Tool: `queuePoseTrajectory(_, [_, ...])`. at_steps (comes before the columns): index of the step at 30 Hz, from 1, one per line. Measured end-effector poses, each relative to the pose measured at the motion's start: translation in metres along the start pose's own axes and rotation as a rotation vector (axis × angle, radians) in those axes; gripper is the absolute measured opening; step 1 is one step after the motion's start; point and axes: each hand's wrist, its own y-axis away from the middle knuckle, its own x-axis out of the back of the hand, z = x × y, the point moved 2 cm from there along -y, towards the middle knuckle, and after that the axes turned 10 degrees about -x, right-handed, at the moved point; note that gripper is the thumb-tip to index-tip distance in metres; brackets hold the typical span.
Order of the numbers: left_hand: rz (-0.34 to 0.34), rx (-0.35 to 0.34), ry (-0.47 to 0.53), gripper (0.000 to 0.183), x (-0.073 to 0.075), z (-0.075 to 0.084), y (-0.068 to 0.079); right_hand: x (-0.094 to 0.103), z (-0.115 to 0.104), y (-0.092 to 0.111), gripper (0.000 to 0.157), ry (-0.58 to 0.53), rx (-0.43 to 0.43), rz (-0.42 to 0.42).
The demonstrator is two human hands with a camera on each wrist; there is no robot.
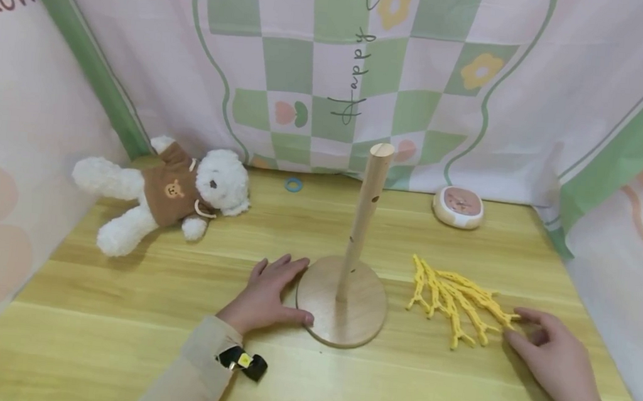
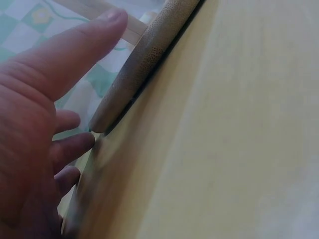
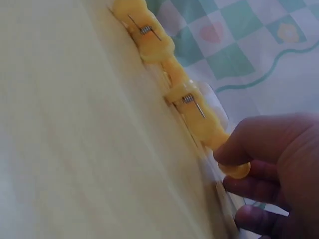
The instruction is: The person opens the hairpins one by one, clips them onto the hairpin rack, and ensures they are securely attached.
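Observation:
In the head view, my left hand [image 1: 269, 294] rests at the left rim of a round wooden base [image 1: 322, 301], fingers stretched and thumb over its near edge. From that base rises an upright wooden pole [image 1: 368, 204] with small holes along it. The left wrist view shows the thumb beside the base's edge [image 2: 132, 74]. To the right lies a yellow branching plastic piece [image 1: 453, 292] with several forked arms. My right hand [image 1: 558, 357] pinches its right tip between thumb and fingers. Small metal springs [image 3: 188, 98] show on the yellow plastic in the right wrist view.
A white plush toy [image 1: 169, 192] in a brown hoodie lies at the back left. A small blue ring [image 1: 293, 184] is near the back edge. Behind the yellow piece sits a rounded white-and-pink device [image 1: 459, 207]. Printed curtains [image 1: 287, 65] stand around the wooden tabletop [image 1: 119, 317].

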Motion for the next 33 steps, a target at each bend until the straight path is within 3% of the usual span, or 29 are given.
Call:
queuePoseTrajectory(17, [-0.016, -0.04, -0.086, 0.104, -0.002, 0.005, 0.002, -0.001, 0.011, 0.007, 0.042, -0.223, -0.053, 0.098])
queuePoseTrajectory(24, [0.001, -0.074, -0.084, 0.099, -0.001, 0.005, 0.002, -0.004, -0.004, 0.012, 0.037, -0.309, 0.033, 0.087])
queuePoseTrajectory(33, [0.0, -0.069, -0.077, 0.098, -0.002, 0.003, 0.001, -0.004, -0.026, 0.015, 0.036, -0.298, 0.139, 0.055])
